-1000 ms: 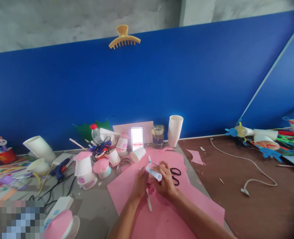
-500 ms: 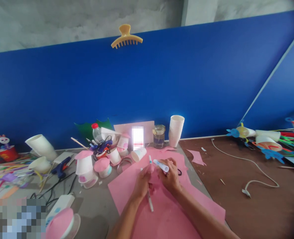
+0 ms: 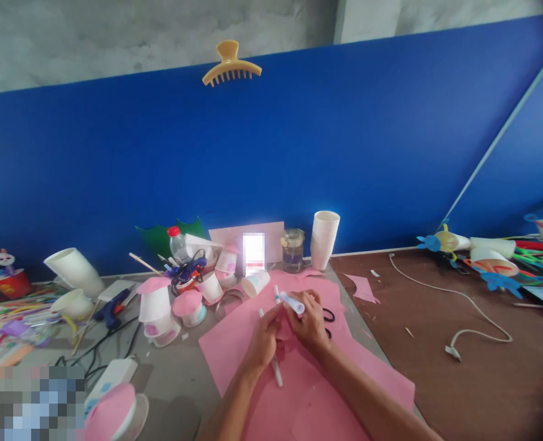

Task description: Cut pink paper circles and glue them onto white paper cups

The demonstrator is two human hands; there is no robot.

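Note:
Over the pink paper sheets (image 3: 363,373) my two hands are close together. My right hand (image 3: 309,324) is closed around a thick white-and-pale-blue marker (image 3: 292,302). Beside it, my left hand (image 3: 266,337) pinches a small pink paper piece (image 3: 286,332), partly covered by the fingers. A slim white pen (image 3: 277,372) lies under my left hand, and another white pen (image 3: 277,294) shows just beyond the fingertips. Right of my right hand are black scissor handles (image 3: 329,315); the blades are hidden.
Pink-topped paper cups (image 3: 155,300) and a glue gun (image 3: 112,310) crowd the left side. Behind stand a lidded jar (image 3: 293,252) and a stack of white cups (image 3: 325,240). A white cable (image 3: 464,295) crosses the brown board (image 3: 430,367) on the right. A blue partition (image 3: 271,153) rises behind.
My right hand has shifted slightly left toward my left hand, with the marker tipping along. More of the black scissor handles now shows. The small pink paper is more covered.

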